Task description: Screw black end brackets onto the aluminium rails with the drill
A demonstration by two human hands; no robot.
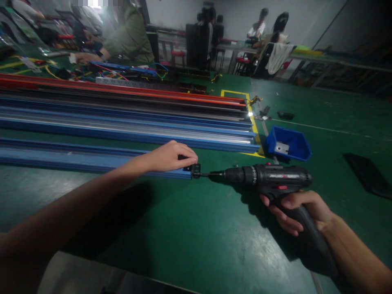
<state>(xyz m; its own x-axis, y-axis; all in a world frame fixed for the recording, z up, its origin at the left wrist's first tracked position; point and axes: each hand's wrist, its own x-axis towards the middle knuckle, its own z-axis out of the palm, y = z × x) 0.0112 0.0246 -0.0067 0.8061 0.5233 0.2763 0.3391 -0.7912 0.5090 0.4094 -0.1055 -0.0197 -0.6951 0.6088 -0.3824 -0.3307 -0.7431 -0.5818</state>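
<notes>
My right hand [294, 210] is wrapped around the handle of a black cordless drill [283, 178], which points left. Its long thin bit [208, 174] reaches a small black end piece [196, 170] at the right end of a blue metal rail [101, 161]. Over that same rail end lies my left hand [171, 156], its fingers closed on the rail right beside the end piece. The undersides of the left fingers are hidden. Whether the bit is seated in a screw I cannot tell.
Behind lie several long blue, black and red rails [128, 130] side by side. A blue bin [290, 143] with a metal plate stands right of their ends. A dark flat object [367, 175] lies far right. Across the green table [196, 237], a co-worker's sleeve [131, 41] shows near wires.
</notes>
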